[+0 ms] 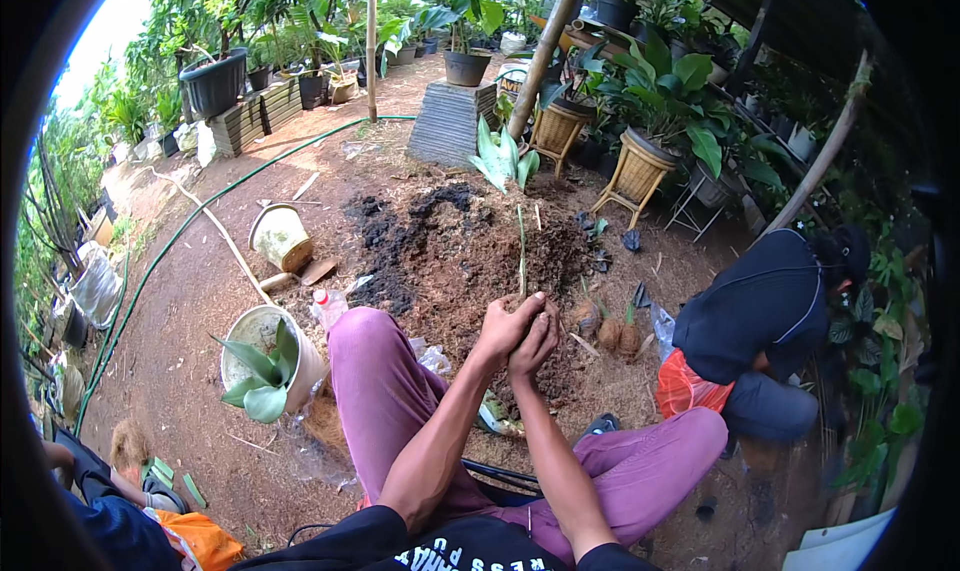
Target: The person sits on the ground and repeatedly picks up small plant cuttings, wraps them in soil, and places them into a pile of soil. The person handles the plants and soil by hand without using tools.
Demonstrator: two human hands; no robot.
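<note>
Both of my hands are pressed together around the base of a narrow green plant cutting [523, 248], which stands upright from them. My left hand [504, 329] is on the left, its fingers meeting those of my right hand [537, 342]. What lies between the palms is hidden. Beneath and beyond the hands spreads a heap of loose brown soil [461, 259], with a blackish patch [382, 233] on its left side. Several fibre-wrapped root balls [619, 335] lie right of my hands. A pale broad-leaved plant [499, 158] sits at the heap's far edge.
On the left stand a white bucket [311, 364] with a plant, a clear bottle [328, 308] and a tipped pot [281, 237]. A green hose [180, 229] curves across the ground. One person [757, 308] crouches at right; another [112, 507] sits at lower left. Wooden poles [551, 49] rise ahead.
</note>
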